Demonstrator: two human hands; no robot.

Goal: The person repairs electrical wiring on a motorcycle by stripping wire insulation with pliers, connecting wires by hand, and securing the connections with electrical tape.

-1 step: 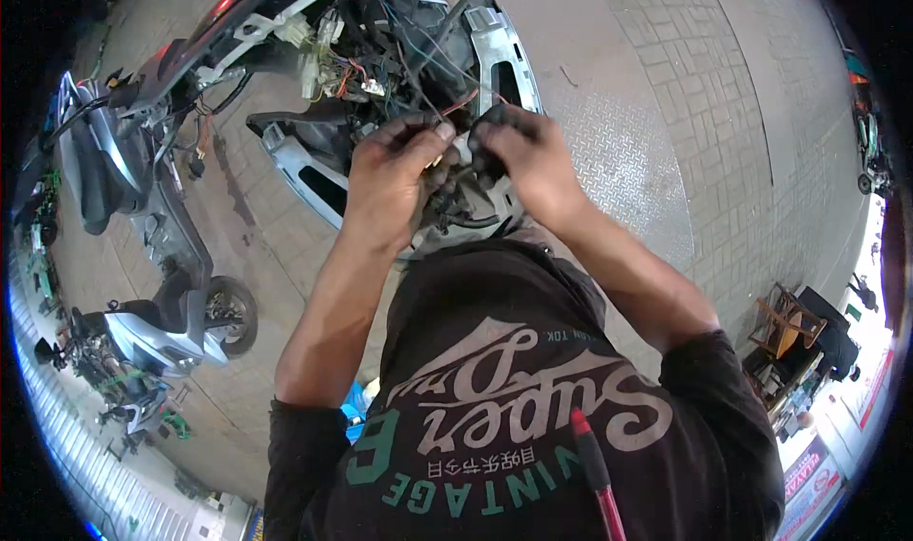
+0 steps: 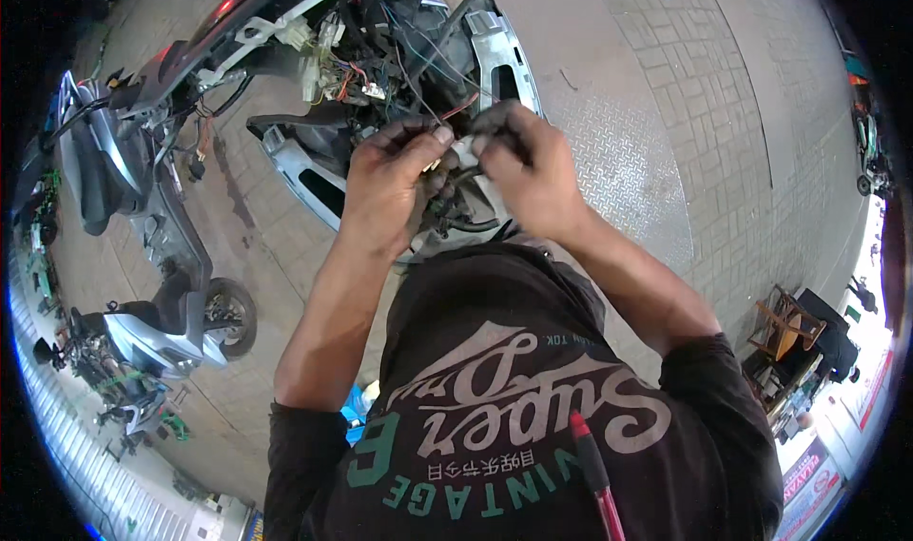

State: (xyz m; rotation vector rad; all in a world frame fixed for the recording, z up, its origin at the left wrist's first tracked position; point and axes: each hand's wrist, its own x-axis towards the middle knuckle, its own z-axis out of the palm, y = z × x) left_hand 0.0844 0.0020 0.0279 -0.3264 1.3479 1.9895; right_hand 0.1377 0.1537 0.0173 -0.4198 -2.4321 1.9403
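Silver panel (image 2: 489,37) sits just beyond right hand (image 2: 534,165), floor plate (image 2: 628,170) open to its right. That hand's curled, blurred, hold unclear. Left hand (image 2: 388,178) pinches thin wire (image 2: 417,91), long axis slanting away, leftward.

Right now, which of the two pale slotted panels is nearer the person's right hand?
The right panel: its lower end is just above the right hand in the picture. The left panel lies off to the left of the left hand.
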